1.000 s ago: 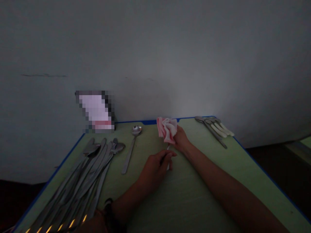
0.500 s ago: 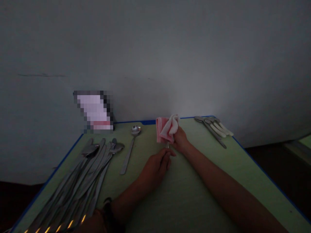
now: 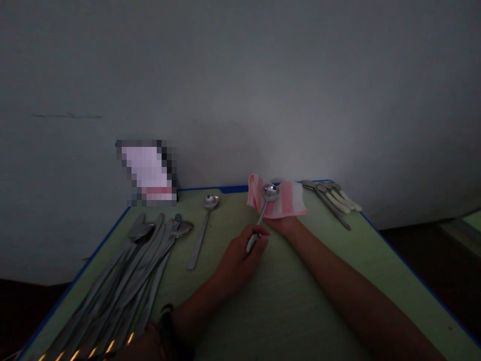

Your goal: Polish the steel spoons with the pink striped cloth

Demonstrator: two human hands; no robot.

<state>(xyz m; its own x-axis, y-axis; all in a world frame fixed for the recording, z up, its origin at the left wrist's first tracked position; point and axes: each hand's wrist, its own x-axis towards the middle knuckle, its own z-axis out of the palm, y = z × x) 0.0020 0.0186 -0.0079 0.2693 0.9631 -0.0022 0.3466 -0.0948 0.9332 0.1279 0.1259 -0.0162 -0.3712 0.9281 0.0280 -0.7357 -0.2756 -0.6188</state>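
My left hand (image 3: 242,255) is closed round the handle of a metal spoon (image 3: 269,192), whose bowl points away from me. The bowl lies in front of a pink-and-white striped cloth (image 3: 287,198). My right hand (image 3: 280,224) holds the cloth from beneath, with its fingers hidden behind the fabric. To the left of my left hand, a second metal spoon (image 3: 203,233) rests alone on the table.
A pile of metal cutlery (image 3: 131,276) covers the table's left side. Several pieces with pale handles and a dark-handled spoon (image 3: 330,203) lie at the back right. A blurred-out device (image 3: 148,170) leans on the wall (image 3: 240,90). The green table (image 3: 300,311) has blue edging.
The cloth has been unfolded from around the spoon's bowl and spread to the right, so the bowl now shows. My right hand has turned to lie beneath it.
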